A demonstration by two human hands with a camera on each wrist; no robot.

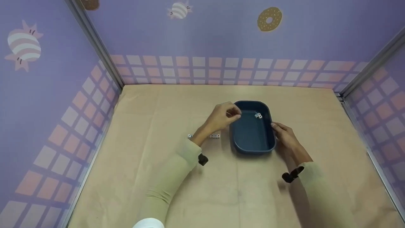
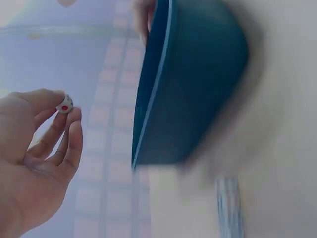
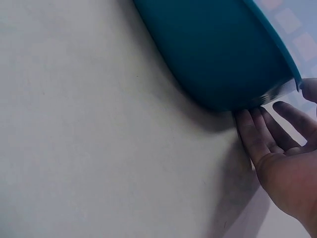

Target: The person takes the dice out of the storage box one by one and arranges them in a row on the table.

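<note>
Dice (image 1: 258,116) lie in a small cluster inside a dark blue bin (image 1: 253,136), toward the upper right of its floor; they sit too close together to count. The bin stands right of centre in the head view, on a tabletop (image 1: 177,196) covered in beige sheeting. At its left edge, the left hand (image 1: 223,117) pinches a single white die (image 2: 65,105) between thumb and fingertips, the other fingers curved. In the left wrist view that die is at the left of the frame, a red pip facing the camera, apart from the bin's wall.

The right hand (image 1: 286,134) grips the bin at its right side, thumb at the rim and fingers under the outer wall, as the right edge of the right wrist view shows. A row of dice (image 1: 214,136) lies on the tabletop near the centre of the head view, left of the bin and partly hidden by the left wrist; in the left wrist view it is a blur at the lower right.

Pale green sleeves (image 1: 171,171) cover both forearms, and a black wrist camera (image 1: 202,159) shows beside the left cuff. Purple walls (image 1: 215,34) with pink and white checks fill the top and sides, a doughnut (image 1: 269,19) printed at the upper right.
</note>
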